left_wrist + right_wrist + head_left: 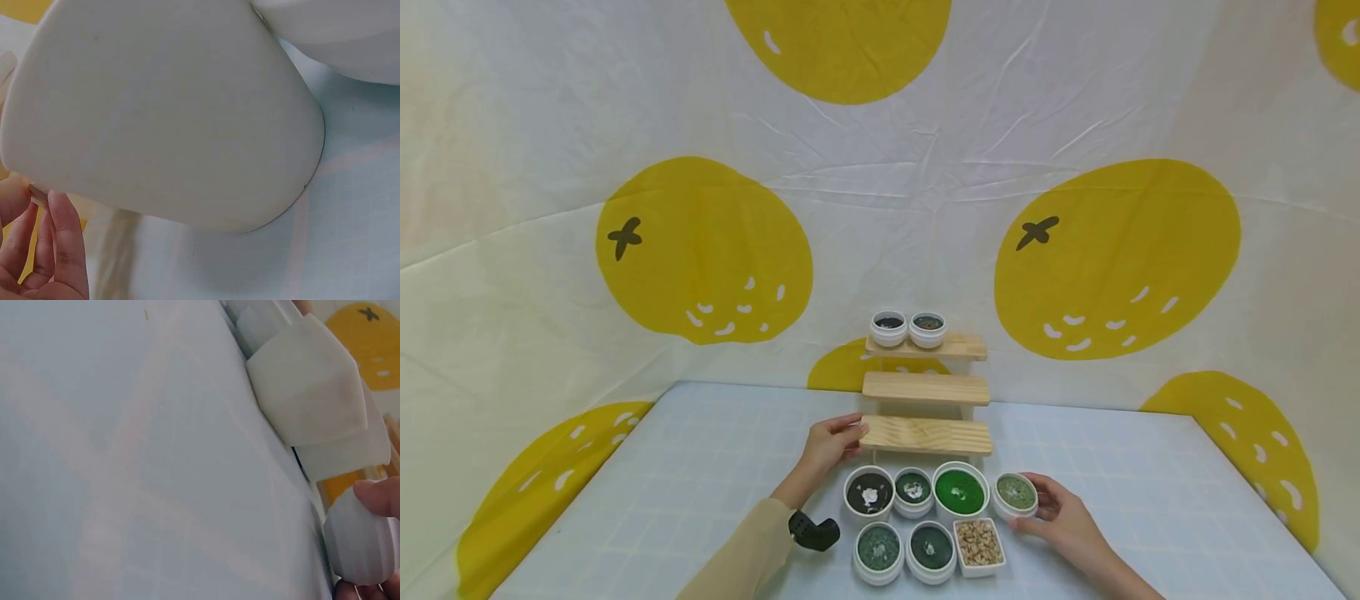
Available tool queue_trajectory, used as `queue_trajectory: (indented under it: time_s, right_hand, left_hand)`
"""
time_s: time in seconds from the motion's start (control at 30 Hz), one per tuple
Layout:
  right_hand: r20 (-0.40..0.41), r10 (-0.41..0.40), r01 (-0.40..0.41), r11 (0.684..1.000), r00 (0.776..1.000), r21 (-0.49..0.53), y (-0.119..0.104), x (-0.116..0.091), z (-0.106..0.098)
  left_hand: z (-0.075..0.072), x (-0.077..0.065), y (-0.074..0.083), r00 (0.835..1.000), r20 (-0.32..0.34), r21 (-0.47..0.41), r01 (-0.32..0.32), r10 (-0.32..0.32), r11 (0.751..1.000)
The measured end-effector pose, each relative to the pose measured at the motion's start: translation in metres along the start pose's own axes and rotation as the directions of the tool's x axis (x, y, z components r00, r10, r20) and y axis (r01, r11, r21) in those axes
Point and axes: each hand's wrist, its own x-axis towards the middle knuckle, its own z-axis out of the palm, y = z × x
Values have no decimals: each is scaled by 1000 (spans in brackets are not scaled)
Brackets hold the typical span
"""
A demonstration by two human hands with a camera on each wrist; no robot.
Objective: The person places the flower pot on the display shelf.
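“Pinching the lowest step (925,434) by its left end, that's the left hand (826,446), thumb and fingers right on the wood! What's the other one up to?”

“The right hand (1060,515) has its fingers curled round a pale green bowl (1002,512), the small one at the right end of the back row. Whether its base touches the surface (730,450), I can't tell from here.”

“Count them off for me!”

“Seven containers in that group, the gripped one included: six round, one square. Four in the back row. From the left, a big black-filled bowl (847,508), a small dark green bowl (914,510), a big bright green bowl (943,517), then the one in the fingers.”

“And three in front?”

“Three! Two small round ones side by side, a speckled green bowl (878,577) and a deep green bowl (932,575), with a square dish (983,572) of pale, nut-like pieces on their right.”

“Now the wooden stand (925,388), just behind them!”

“Three steps, one above another. Up on the top step (965,346), two small white pots: a black-filled pot (889,339) on the left, a greyish-brown pot (927,340) close beside it. That's nine containers in all.”

“And seven yellow fruits on the cloth (880,208) behind, several only partly showing!”
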Motion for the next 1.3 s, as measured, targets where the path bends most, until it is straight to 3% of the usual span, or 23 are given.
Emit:
queue_trajectory:
  time_s: [0.27,0.47,1.3]
  right_hand:
    - [-15,28,-27,999,1000,33,1,1,-3]
    - [-15,0,1,998,1000,59,0,3,-8]
    - [-35,2,0,998,999,64,-20,8,-25]
  left_hand:
    - [-1,0,1,1000,1,13,20,-20,1000]
    - [-1,-2,2,1000,11,4,5,-5,1000]
    - [0,-2,2,1000,-2,16,20,-20,1000]
